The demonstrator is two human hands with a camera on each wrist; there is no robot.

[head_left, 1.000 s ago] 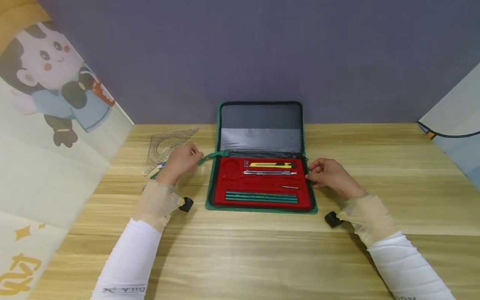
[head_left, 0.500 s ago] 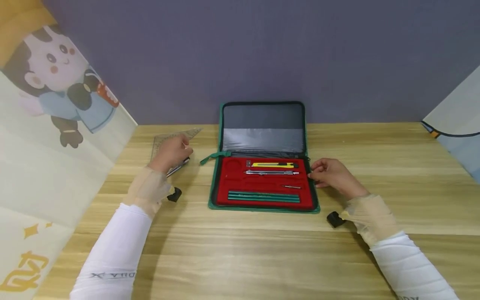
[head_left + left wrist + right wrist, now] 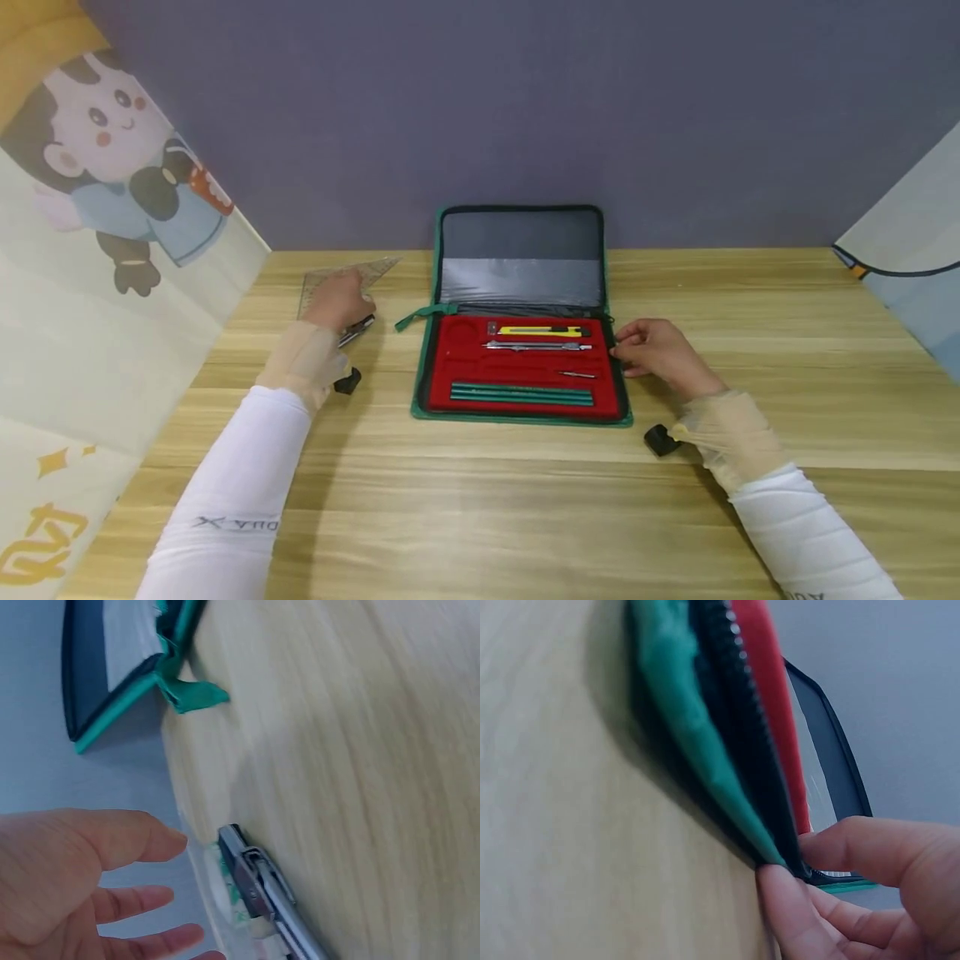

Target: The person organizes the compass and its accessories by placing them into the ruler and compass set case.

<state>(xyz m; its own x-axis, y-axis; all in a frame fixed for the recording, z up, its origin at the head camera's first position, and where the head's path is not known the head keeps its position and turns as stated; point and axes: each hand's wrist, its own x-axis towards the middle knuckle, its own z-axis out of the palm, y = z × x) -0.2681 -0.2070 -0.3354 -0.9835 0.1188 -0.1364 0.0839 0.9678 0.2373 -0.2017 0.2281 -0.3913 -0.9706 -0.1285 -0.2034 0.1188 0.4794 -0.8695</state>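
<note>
3 pencils (image 3: 522,394) + cutter (image 3: 546,332) in case (image 3: 517,362) mid-frame, some slots (image 3: 465,332) bare; silver tool (image 3: 357,331) n set sq (image 3: 381,268) still out, center-left. My L hand (image 3: 337,300) hovers there, fingers loose; R hand (image 3: 656,350) pinches the case.

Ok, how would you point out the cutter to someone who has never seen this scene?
On the wooden table lies an open green case, gripped by the right hand. In its red tray, look toward the raised lid. The cutter lies there, the tray's only yellow tool, beyond the silver instrument and green pencils.
</note>
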